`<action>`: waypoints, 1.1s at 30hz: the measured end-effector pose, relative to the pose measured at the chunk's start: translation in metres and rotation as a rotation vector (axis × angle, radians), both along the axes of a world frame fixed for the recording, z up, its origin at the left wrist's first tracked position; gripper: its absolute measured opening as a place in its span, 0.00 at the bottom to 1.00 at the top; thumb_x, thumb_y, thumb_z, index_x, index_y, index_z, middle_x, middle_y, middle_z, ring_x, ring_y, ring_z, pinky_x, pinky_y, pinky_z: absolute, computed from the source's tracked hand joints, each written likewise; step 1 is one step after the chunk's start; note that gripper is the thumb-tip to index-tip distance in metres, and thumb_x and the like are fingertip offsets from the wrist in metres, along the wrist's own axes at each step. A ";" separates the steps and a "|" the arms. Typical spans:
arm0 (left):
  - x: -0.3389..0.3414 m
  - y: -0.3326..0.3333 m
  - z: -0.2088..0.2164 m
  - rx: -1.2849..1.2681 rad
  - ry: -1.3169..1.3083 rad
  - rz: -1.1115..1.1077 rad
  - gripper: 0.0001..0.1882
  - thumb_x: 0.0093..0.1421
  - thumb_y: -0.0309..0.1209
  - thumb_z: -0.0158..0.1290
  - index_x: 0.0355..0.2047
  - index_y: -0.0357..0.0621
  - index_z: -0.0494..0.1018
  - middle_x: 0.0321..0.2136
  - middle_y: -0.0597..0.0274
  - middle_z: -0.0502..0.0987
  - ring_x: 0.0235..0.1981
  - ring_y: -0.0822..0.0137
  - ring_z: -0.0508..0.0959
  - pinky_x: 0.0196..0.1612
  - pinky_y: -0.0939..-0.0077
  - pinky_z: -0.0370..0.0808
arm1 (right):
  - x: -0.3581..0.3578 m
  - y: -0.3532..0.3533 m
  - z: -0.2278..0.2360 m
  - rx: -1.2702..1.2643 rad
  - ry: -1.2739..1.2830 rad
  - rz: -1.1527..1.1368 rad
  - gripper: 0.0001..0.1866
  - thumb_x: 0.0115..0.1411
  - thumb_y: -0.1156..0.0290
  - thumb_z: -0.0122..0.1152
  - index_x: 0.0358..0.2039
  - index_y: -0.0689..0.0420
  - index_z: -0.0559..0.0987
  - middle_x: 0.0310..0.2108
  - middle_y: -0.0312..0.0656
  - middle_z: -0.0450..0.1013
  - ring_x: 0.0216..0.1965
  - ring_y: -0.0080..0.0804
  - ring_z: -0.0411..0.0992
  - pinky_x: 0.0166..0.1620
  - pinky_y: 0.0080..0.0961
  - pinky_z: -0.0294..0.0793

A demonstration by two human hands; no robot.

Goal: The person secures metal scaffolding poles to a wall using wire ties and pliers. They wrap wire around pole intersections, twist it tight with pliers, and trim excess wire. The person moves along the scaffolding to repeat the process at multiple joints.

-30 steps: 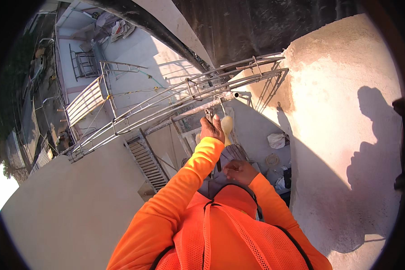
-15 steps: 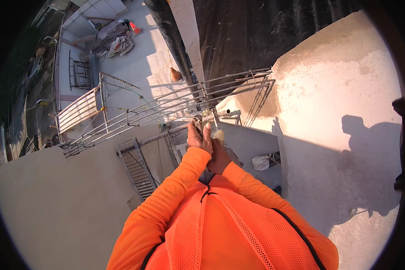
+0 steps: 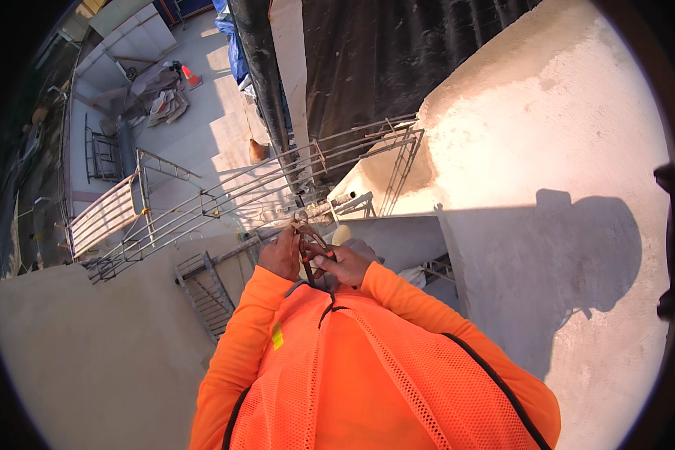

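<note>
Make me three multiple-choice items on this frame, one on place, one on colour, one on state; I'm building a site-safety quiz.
1. Where do the pliers sit?
A. On the ground by the cone
B. Between both hands at the rebar frame
C. On the white wall

2. What colour is the traffic cone?
A. Blue
B. Green
C. Orange and white

3. How is the right hand?
A. Closed on the pliers' handles
B. Open, hanging free
C. Flat on the wall

Answers:
1 B, the left hand and right hand meet around the pliers at the bars.
2 C, it shows orange with a pale band.
3 A, its fingers wrap the dark handles.
</note>
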State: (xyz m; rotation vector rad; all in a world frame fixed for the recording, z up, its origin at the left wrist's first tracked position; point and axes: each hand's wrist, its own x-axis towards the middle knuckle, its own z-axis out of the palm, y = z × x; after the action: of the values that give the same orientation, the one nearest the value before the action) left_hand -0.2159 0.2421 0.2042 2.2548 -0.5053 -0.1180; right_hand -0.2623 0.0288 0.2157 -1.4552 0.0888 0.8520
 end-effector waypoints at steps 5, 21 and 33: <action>-0.003 0.033 -0.002 -0.037 -0.097 0.215 0.13 0.74 0.29 0.47 0.55 0.42 0.75 0.29 0.57 0.84 0.30 0.53 0.86 0.32 0.60 0.81 | 0.003 0.004 -0.004 0.214 0.117 -0.437 0.26 0.75 0.56 0.58 0.68 0.54 0.73 0.60 0.30 0.75 0.57 0.23 0.67 0.42 0.22 0.78; -0.041 0.043 0.022 -0.247 0.111 0.600 0.13 0.76 0.31 0.49 0.50 0.38 0.80 0.34 0.58 0.80 0.29 0.66 0.82 0.35 0.71 0.80 | 0.209 -0.001 -0.095 -0.607 -0.565 -0.612 0.13 0.65 0.60 0.68 0.38 0.59 0.85 0.36 0.48 0.83 0.35 0.45 0.81 0.41 0.38 0.79; 0.053 -0.039 0.040 -0.005 -0.043 0.309 0.10 0.66 0.25 0.59 0.47 0.40 0.82 0.33 0.52 0.82 0.32 0.57 0.84 0.36 0.66 0.80 | 0.157 -0.021 -0.097 -0.598 -0.907 -0.350 0.22 0.62 0.67 0.66 0.57 0.56 0.78 0.55 0.51 0.75 0.56 0.53 0.75 0.61 0.41 0.74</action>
State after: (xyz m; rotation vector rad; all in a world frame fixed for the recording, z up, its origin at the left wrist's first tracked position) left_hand -0.1627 0.2031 0.2440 2.3044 -0.1744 0.0893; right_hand -0.1050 0.0073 0.1188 -2.1836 -0.0951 -0.1988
